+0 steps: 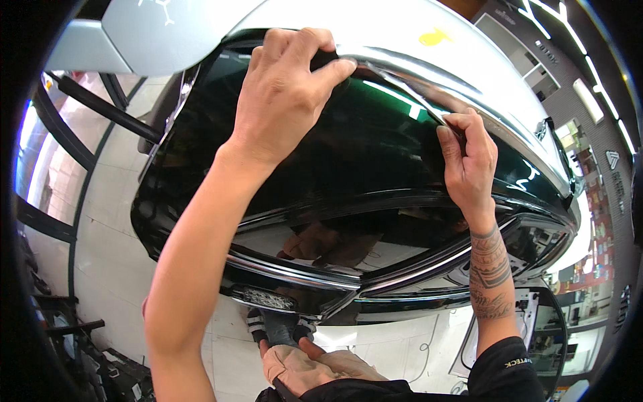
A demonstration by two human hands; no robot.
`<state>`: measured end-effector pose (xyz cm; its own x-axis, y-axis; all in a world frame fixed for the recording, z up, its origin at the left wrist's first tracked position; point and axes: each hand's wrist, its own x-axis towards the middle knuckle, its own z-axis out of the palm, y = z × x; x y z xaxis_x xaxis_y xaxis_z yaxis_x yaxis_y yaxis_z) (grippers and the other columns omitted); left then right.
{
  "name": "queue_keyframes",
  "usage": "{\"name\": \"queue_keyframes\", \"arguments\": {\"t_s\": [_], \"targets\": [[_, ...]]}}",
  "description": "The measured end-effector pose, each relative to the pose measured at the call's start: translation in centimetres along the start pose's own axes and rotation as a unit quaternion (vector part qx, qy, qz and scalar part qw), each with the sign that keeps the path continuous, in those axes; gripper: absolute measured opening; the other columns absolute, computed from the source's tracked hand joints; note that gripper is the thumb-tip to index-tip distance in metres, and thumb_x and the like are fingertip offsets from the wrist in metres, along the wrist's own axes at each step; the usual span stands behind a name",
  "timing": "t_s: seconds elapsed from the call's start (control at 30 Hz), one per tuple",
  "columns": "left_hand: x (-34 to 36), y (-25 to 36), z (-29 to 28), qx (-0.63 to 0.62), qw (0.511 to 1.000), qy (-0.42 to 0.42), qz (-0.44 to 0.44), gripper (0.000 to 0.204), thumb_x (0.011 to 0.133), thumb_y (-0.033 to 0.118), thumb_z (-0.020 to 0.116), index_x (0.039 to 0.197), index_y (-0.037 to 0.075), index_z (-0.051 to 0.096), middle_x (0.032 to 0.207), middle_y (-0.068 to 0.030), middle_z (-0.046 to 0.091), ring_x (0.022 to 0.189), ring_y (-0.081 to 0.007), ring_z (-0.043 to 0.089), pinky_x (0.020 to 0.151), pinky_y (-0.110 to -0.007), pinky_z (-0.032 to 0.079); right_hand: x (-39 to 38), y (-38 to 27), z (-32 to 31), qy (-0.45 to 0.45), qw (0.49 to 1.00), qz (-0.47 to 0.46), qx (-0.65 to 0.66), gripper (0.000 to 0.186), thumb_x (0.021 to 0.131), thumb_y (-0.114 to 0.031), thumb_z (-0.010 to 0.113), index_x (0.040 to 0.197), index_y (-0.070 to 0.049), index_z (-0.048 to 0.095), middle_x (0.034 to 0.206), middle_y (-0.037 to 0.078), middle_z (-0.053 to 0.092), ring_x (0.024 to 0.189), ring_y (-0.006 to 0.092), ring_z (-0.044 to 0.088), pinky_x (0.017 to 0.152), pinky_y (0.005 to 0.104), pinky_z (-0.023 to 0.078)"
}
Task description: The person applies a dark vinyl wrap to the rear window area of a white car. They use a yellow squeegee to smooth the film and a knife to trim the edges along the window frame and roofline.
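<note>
A glossy dark green car panel fills the middle of the view, with a bright silver trim line along its far side. My left hand reaches across the panel to that far edge, fingers curled, thumb and fingertips pressed together there. Farther right, my right hand pinches a thin dark glossy strip between thumb and bent fingers. The strip runs along the edge from one hand toward the other. Whatever sits under my left fingertips is hidden, and I cannot tell whether it is the same strip.
Beyond the trim is a white car surface with a yellow mark. Car windows and a lamp are on the near side. A black frame stands at left; an open car door is at lower right.
</note>
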<state>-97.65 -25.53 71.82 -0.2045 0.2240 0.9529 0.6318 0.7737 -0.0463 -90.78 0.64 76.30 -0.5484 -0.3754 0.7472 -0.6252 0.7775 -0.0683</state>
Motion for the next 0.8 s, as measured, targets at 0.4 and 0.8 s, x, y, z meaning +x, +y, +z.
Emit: {"name": "queue_keyframes", "arguments": {"t_s": [0.4, 0.8], "targets": [[4.1, -3.3, -2.4, 0.043, 0.955, -0.148, 0.252, 0.023, 0.078, 0.011, 0.073, 0.1, 0.014, 0.074, 0.103, 0.0014, 0.059, 0.102, -0.0193, 0.052, 0.088, -0.035, 0.041, 0.5, -0.1, 0.1, 0.114, 0.954, 0.145, 0.238, 0.012, 0.098, -0.011, 0.064, 0.098, 0.001, 0.06, 0.077, 0.007, 0.057, 0.063, 0.0143, 0.052, 0.059, 0.0272, 0.043], [5.8, -2.2, -1.7, 0.098, 0.938, -0.261, 0.205, 0.021, 0.08, 0.007, 0.074, 0.095, 0.006, 0.059, 0.109, -0.0077, 0.052, 0.11, -0.0261, 0.05, 0.092, -0.043, 0.042, 0.6, 0.0, 0.3, 0.121, 0.936, 0.159, 0.289, 0.011, 0.094, -0.008, 0.066, 0.094, -0.001, 0.059, 0.076, 0.011, 0.056, 0.059, 0.024, 0.057, 0.056, 0.0312, 0.045]]}}
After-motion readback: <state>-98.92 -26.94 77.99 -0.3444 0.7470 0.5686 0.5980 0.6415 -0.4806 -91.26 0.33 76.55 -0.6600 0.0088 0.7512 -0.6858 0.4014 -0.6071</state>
